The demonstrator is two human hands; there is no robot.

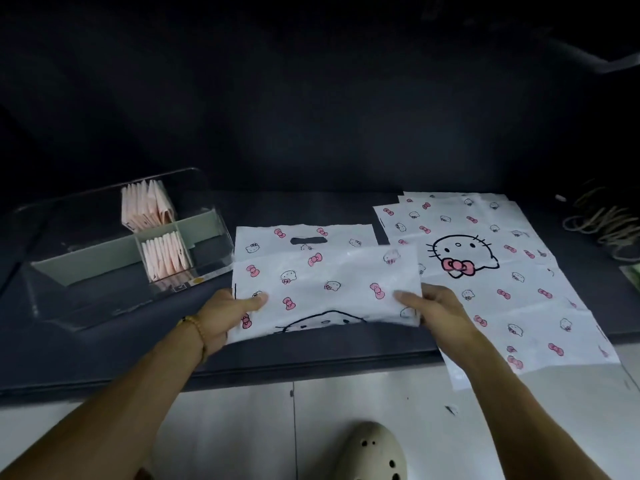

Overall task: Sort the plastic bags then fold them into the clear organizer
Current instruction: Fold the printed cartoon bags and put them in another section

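A white plastic bag (325, 285) printed with pink bows and cat faces lies on the dark mat, its near half doubled over towards its handle slot. My left hand (225, 313) pinches the folded flap's left edge, and my right hand (433, 310) pinches its right edge. A stack of flat bags (485, 271) of the same print lies to the right, partly over the mat's front edge. The clear organizer (104, 271) stands at the left; two of its compartments hold upright folded pink bags (149, 206).
The dark mat (311, 362) ends just before me, over a pale tiled floor. A cream clog (374, 452) shows at the bottom. A pile of rubber bands (599, 223) lies at the far right. Dark cloth covers the background.
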